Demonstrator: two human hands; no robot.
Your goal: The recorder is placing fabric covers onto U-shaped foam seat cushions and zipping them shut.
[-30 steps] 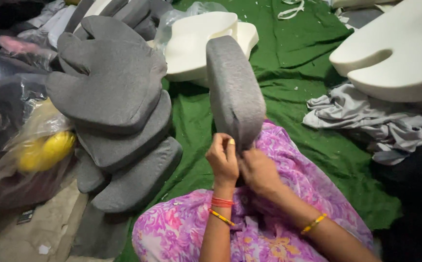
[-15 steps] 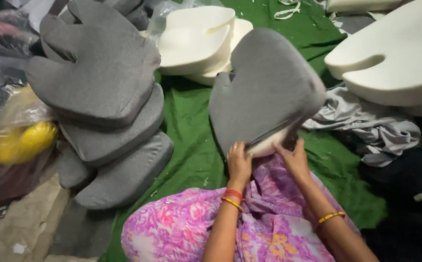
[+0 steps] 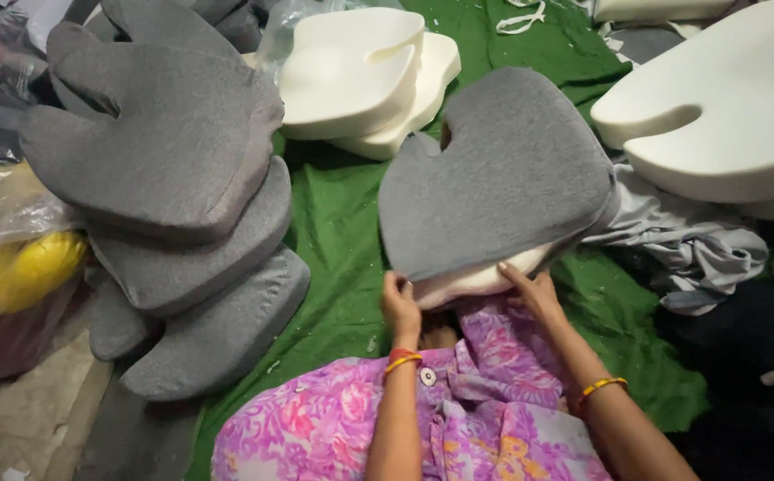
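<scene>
Both hands on half-covered cushion

Far left, stack of grey fabric-covered notched cushions on green cloth. Left hand clenched on the near edge of the grey-sleeved white foam cushion — bare foam showing at that open end. Right hand grasps the same edge, equally near. Cushion extends away from both hands, notch at far end. Bare white foam cushion right.

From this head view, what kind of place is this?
Probably a small cushion-making workshop, worked on the floor: a stack of grey covered cushions, bare white foam cushions, and both hands gripping a half-covered cushion over a green cloth.
</scene>
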